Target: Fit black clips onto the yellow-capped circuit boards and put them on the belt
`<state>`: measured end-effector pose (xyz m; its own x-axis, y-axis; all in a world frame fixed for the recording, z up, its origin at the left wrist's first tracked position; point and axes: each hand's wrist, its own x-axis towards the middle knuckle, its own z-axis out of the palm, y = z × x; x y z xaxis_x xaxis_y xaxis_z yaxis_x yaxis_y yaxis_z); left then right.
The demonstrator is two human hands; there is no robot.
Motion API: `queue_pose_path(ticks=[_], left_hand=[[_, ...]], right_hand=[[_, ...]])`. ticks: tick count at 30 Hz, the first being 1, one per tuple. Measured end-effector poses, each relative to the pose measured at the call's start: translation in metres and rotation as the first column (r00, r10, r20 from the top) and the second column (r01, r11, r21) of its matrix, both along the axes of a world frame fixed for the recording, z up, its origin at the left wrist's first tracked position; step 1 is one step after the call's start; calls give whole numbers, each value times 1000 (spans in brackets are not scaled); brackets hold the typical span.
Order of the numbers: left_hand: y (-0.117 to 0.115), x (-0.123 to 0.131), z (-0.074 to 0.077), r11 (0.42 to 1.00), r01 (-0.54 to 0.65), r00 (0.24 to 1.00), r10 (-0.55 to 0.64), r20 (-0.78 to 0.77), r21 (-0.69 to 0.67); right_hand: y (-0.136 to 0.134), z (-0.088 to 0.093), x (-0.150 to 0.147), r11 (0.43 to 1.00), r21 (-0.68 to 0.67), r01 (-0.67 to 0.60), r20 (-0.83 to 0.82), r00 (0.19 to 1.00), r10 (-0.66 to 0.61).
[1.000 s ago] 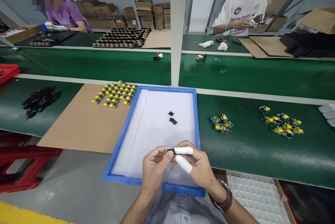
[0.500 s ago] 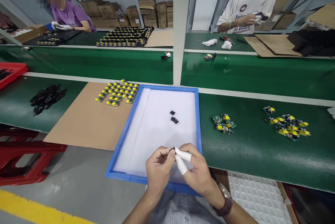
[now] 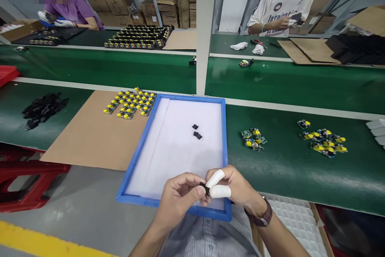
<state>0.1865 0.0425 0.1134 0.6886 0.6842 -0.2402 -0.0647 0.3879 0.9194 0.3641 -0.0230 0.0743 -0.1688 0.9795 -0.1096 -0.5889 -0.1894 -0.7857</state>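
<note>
Above the near edge of a blue-framed white tray (image 3: 138,160), my two hands meet around a small black piece (image 3: 205,188). My left hand (image 3: 182,197) pinches it between thumb and fingers. White finger covers sit on two fingertips of my right hand (image 3: 231,189), which also grip the piece from the other side. The fingers hide part of it, and its exact kind is unclear. Farther up the tray's white surface lie a few flat black pieces (image 3: 197,135), apart from both hands.
Left of the tray, yellow-topped circuit boards (image 3: 129,102) stand on a cardboard sheet (image 3: 90,136), with a black pile (image 3: 43,108) beyond. More boards (image 3: 254,139) lie to the right, with another cluster (image 3: 326,142) farther over. Two people work across the green conveyor (image 3: 135,68).
My hands have come slightly lower and nearer my body, and the right hand has turned. More of the black piece shows between the fingers. The whole view has shifted a little.
</note>
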Motion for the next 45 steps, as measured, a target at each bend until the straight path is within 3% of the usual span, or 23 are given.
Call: queue_pose_path(ticks=[5,10,17,22,28,36,41,45], left_hand=[[-7,-1,-1,979,-110,993,101,62,173],[-10,0,1,940,-138,990,138,23,311],[-3,-6,8,848,-55,993,101,-59,527],[-5,-3,11,884,-69,987,129,-100,462],[-10,3,5,919,-131,983,169,-71,371],[-16,2,0,861,-183,971,233,-50,474],[-17,3,2,912,-168,983,182,-2,373],[-18,3,-2,922,-142,987,161,-23,360]], right_hand=[[2,-2,3,1000,31,1,31,1000,-2],[4,3,4,999,53,3,104,995,-8],[-1,2,3,1000,3,9,44,999,-9],[-2,3,2,999,38,37,105,994,-41],[0,4,4,999,19,27,99,995,-29],[-4,3,-1,997,16,80,58,995,-81],[-9,4,-3,996,44,74,31,997,-75],[-13,-1,-3,993,52,103,123,986,-109]])
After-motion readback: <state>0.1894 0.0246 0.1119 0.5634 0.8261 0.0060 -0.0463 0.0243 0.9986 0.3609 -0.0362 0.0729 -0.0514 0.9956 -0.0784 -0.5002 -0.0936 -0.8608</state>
